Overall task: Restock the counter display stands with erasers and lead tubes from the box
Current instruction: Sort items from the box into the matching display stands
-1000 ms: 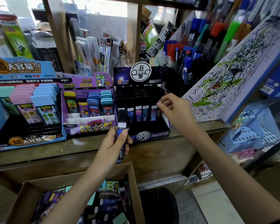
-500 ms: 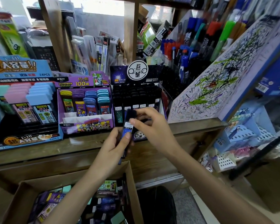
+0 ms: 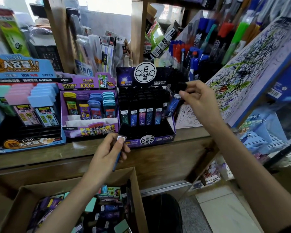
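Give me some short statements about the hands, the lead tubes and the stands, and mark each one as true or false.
1. The right hand pinches a lead tube at the right end of the black stand. True.
2. The left hand is empty. False: it grips a second lead tube.
3. The cardboard box stands on the counter. False: it stands lower, in front of the counter.
4. The purple stand is between the blue stand and the black stand. True.
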{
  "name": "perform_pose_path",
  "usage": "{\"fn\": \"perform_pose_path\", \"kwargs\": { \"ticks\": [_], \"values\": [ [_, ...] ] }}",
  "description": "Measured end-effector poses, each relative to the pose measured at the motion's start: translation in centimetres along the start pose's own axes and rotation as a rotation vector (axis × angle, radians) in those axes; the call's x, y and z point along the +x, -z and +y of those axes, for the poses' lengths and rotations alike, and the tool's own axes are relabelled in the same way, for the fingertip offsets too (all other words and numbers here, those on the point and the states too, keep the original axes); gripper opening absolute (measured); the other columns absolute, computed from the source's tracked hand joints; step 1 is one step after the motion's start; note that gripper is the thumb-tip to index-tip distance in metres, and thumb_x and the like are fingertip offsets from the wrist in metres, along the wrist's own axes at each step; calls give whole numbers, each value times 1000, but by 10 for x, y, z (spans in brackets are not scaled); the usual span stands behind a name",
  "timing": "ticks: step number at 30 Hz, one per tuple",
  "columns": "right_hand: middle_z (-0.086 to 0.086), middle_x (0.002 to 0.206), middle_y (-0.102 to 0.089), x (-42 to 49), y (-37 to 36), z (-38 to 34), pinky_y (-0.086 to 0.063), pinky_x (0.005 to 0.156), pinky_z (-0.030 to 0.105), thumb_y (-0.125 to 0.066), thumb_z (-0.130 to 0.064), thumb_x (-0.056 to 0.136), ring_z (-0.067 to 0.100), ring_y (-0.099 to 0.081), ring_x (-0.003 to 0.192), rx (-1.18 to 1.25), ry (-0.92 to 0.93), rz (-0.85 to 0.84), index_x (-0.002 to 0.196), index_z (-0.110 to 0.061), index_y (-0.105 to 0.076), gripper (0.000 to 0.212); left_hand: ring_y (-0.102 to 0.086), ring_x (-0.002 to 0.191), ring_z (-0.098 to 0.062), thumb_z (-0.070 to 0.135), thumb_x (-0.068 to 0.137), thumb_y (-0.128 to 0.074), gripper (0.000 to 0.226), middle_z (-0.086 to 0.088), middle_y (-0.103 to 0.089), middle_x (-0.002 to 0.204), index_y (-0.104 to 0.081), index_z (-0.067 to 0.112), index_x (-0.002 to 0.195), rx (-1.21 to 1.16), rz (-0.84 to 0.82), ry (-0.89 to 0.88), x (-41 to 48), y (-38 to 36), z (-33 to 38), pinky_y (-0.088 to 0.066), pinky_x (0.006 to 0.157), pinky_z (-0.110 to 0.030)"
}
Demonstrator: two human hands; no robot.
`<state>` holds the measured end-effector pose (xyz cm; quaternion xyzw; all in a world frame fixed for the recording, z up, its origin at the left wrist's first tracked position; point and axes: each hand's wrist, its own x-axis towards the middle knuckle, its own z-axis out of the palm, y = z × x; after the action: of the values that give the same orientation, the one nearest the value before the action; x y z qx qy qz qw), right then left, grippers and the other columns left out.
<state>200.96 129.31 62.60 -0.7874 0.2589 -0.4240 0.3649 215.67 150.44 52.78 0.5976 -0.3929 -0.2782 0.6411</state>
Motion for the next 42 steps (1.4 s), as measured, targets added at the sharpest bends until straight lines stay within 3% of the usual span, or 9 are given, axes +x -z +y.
{"fn": "perform_pose_path", "kwargs": {
  "ticks": [7,13,19,23,28,31,35,39,42],
  "values": [
    [-14,88,-59,-2,-12,23,-52,75,15,-61,-11,90,-1,-61,79,-119,20,-130,102,-17,-60,13,-56,61,-9,19,97,-40,15,5,-64,72,-53,14,92,2,6,5,-1,5,-3,-47,56,-19],
    [-5,88,-62,-2,-8,27,-55,75,22,-62,-7,88,5,-65,79,-77,-5,-238,99,-18,-61,15,-56,61,-9,22,95,-41,14,6,-65,72,-53,15,91,2,15,6,0,6,-5,-48,56,-19],
    [8,91,-66,-4,-23,27,-53,75,26,-63,-13,89,16,-62,79,-240,-95,-102,102,-5,-65,15,-56,60,-9,18,97,-41,15,5,-65,71,-53,12,89,-1,26,16,-1,2,-9,-48,56,-18],
    [4,86,-62,-4,-30,20,-50,75,27,-62,-15,90,16,-59,78,-310,-138,-68,103,1,-65,21,-57,61,-9,17,97,-40,15,5,-65,72,-53,12,90,-3,23,3,-2,0,-6,-48,56,-19],
    [5,87,-61,-20,-36,10,-44,67,20,-56,-14,93,11,-51,74,-548,102,105,100,-3,-64,15,-57,60,-9,18,97,-40,15,4,-66,72,-52,11,91,-14,38,-25,-1,3,1,-48,56,-19],
    [-1,86,-59,-35,-44,-3,-40,63,12,-56,-11,92,6,-51,70,-390,188,147,95,-9,-64,9,-57,62,-9,19,97,-40,16,6,-66,73,-52,11,92,-15,31,-30,-1,6,5,-48,58,-21],
    [-12,85,-66,-54,-76,-28,-47,71,16,-63,-21,88,0,-59,77,161,-40,-200,89,-30,-65,9,-56,62,-9,24,94,-41,16,6,-64,71,-52,12,92,-4,11,-86,0,5,14,-47,59,-21],
    [-12,84,-65,-68,-104,-38,-51,75,19,-65,-14,86,2,-61,81,262,-18,-298,87,-34,-62,20,-55,63,-9,23,94,-40,17,8,-62,71,-51,9,93,45,-14,-162,0,2,19,-45,60,-18],
    [-12,79,-64,-59,-104,-44,-49,70,17,-66,-6,84,1,-61,76,299,25,-295,84,-33,-62,27,-57,74,-1,28,94,-42,13,13,-62,80,-52,21,100,151,1,-193,2,9,20,-44,67,-14]
  ]
}}
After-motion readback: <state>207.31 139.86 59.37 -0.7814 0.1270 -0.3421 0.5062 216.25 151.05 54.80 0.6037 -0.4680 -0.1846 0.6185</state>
